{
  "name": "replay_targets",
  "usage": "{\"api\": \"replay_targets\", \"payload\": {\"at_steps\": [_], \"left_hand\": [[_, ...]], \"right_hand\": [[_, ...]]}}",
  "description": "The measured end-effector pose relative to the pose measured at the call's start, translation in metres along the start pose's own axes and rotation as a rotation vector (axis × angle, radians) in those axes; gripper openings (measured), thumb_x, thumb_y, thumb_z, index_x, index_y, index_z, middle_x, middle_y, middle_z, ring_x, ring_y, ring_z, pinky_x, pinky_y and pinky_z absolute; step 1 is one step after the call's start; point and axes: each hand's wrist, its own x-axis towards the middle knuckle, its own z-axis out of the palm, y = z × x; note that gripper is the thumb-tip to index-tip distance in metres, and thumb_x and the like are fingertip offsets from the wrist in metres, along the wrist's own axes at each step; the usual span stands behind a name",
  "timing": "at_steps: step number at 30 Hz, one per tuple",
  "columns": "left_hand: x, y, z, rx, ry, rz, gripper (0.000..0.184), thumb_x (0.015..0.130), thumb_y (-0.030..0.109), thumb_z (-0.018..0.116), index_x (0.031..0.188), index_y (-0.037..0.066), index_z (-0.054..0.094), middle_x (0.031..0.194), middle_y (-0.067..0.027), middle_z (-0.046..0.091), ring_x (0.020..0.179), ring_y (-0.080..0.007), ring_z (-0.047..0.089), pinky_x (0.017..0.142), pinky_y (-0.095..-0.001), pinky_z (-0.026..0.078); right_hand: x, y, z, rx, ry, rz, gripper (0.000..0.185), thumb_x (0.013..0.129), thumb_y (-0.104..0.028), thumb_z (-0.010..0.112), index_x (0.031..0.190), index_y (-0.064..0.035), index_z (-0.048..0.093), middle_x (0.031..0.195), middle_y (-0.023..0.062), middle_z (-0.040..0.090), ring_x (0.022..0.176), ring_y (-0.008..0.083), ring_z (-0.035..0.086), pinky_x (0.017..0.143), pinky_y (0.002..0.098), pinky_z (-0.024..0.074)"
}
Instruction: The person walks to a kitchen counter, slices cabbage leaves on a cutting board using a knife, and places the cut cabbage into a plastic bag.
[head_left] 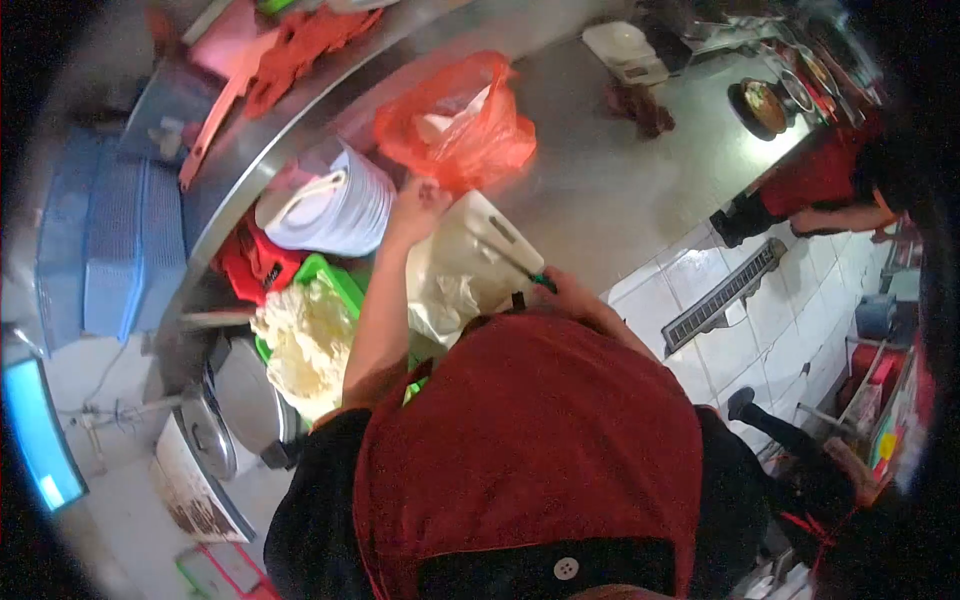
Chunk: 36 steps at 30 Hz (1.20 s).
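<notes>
A knife (512, 262) with a green handle is held in my right hand (572, 297). Its blade points up and left over a white cutting board (480, 225). Crumpled clear plastic (447, 303) lies on the board's near part. My left hand (425, 200) is by the board's far left corner, close against the lower edge of a translucent red plastic bag (460, 125). Its fingers look bent but blurred, and whether they grip the bag cannot be made out. Something pale shows inside the bag.
Stacked white plates (340, 205) stand left of my left forearm. Below them is a green crate (335, 285) with a pale, lumpy mass (305, 345). Blue baskets (130, 245) are at far left. A clay-coloured bowl (763, 108) sits far right, near another person's arm (845, 218).
</notes>
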Motion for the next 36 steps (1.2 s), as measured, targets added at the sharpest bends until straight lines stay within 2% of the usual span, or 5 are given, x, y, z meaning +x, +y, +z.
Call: {"api": "replay_targets", "payload": {"at_steps": [5,14,22,28,36], "left_hand": [[-0.117,-0.03,0.009,0.498,-0.532,-0.067,0.06,0.076,0.027,0.075,0.13,0.012,0.051,0.132,-0.0165,0.052,0.121,-0.0309,0.051,0.103,-0.0416,0.04],[-0.144,-0.061,0.048,0.479,-0.119,-0.192,0.056,0.068,0.03,0.079,0.117,0.015,0.057,0.122,-0.0109,0.057,0.112,-0.0337,0.054,0.094,-0.0494,0.043],[-0.185,-0.029,0.041,-0.519,0.261,-0.16,0.067,0.087,0.012,0.067,0.146,0.016,0.035,0.122,-0.0086,0.055,0.103,-0.0233,0.058,0.094,-0.0412,0.046],[-0.21,-0.004,0.065,-1.778,0.363,-0.069,0.047,0.089,0.034,0.059,0.132,0.016,0.05,0.125,-0.0091,0.057,0.114,-0.0282,0.054,0.095,-0.0453,0.045],[-0.187,-0.026,0.103,-1.589,0.554,-0.159,0.037,0.087,0.021,0.055,0.123,0.015,0.052,0.116,-0.0067,0.06,0.114,-0.0248,0.054,0.094,-0.0438,0.044]], "right_hand": [[0.003,-0.018,-0.02,0.008,0.082,0.047,0.036,0.091,-0.029,0.062,0.11,0.0004,0.053,0.095,0.0232,0.062,0.088,0.0377,0.06,0.078,0.0451,0.0469],[0.048,-0.021,-0.023,-0.112,0.069,-0.141,0.036,0.084,-0.024,0.068,0.107,-0.0012,0.051,0.089,0.0186,0.061,0.083,0.0371,0.06,0.076,0.044,0.0475],[0.097,-0.06,-0.002,-0.339,0.098,-0.503,0.045,0.081,-0.027,0.071,0.113,-0.0049,0.049,0.108,0.0213,0.057,0.095,0.0423,0.06,0.077,0.0492,0.0506],[0.118,-0.058,0.009,-0.463,-0.067,-0.39,0.035,0.082,-0.023,0.069,0.108,-0.0051,0.053,0.108,0.02,0.055,0.097,0.0423,0.057,0.08,0.0502,0.0486],[0.086,-0.051,-0.022,-0.198,0.248,-0.626,0.029,0.084,-0.022,0.071,0.102,-0.0046,0.055,0.1,0.0187,0.058,0.09,0.0401,0.061,0.075,0.0458,0.0483]]}}
